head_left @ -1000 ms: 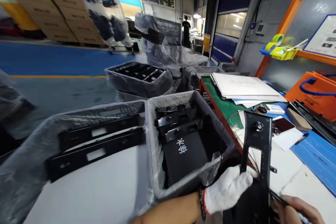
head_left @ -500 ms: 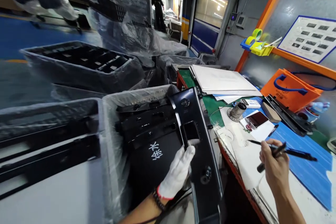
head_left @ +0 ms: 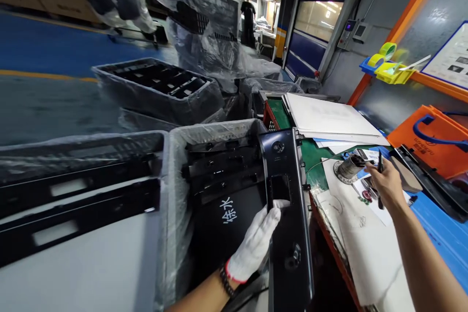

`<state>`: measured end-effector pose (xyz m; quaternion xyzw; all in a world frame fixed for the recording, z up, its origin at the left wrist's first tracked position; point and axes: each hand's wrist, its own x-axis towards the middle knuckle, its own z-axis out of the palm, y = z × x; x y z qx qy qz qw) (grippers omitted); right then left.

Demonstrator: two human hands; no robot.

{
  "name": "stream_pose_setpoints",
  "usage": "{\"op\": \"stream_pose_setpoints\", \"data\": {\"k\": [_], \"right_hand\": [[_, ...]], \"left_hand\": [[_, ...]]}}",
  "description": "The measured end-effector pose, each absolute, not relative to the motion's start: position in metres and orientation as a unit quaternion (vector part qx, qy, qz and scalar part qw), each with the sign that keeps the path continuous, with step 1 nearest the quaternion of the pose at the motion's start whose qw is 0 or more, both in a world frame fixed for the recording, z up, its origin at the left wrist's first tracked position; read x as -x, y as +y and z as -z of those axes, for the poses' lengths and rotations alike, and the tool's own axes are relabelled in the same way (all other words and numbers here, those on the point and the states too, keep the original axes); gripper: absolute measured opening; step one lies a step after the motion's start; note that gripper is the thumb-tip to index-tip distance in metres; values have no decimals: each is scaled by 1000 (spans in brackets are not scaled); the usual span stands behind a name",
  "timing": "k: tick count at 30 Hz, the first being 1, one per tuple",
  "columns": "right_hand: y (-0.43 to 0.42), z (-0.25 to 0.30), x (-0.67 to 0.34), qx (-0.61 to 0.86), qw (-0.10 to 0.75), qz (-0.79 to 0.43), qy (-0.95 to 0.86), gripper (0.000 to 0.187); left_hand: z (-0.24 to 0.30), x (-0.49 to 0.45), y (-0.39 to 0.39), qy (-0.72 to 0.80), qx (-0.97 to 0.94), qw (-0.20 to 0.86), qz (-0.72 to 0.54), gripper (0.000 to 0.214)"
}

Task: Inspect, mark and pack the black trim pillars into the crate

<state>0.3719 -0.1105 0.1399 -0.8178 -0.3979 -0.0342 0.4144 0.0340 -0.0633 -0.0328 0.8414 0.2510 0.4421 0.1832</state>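
Observation:
My left hand (head_left: 253, 243), in a white glove with a red cuff, grips a long glossy black plastic panel (head_left: 287, 222) by the edge of its rectangular opening. The panel stands tilted over a plastic-lined bin (head_left: 175, 165) of similar black parts. My bare right hand (head_left: 389, 183) is closed on a slim black pen (head_left: 380, 165), held nearly upright. Its fingertips are beside the rim of a small metal cup (head_left: 349, 168) on the workbench. A dark piece shows between those fingertips and the cup; whether it is a second pen I cannot tell.
Another lined bin (head_left: 166, 156) of black panels adjoins on the left. The workbench (head_left: 365, 253) on the right carries white sheets (head_left: 329, 117), a blue mat (head_left: 446, 239) and an orange bag (head_left: 431, 136). More bagged bins (head_left: 157, 92) stand behind. A person (head_left: 247, 19) is far back.
My right hand has moved forward from over the near bench to the metal cup, with the pen turned more upright. My left hand keeps its grip on the panel. The view has swung left.

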Motion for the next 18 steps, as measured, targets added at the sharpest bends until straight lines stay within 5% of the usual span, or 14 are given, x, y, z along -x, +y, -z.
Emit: {"op": "stream_pose_setpoints", "data": {"k": [5,12,18], "right_hand": [[-170,-118,-361,830,364,45,-420,63],[-278,-36,-379,834,107,71,-537,60],[-321,-7,-366,836,120,125,-521,46]], "left_hand": [[28,-44,-65,233,-820,210,-478,42],[29,-62,-66,295,-797,135,-510,46],[21,-42,-56,310,-800,73,-508,49]]}}
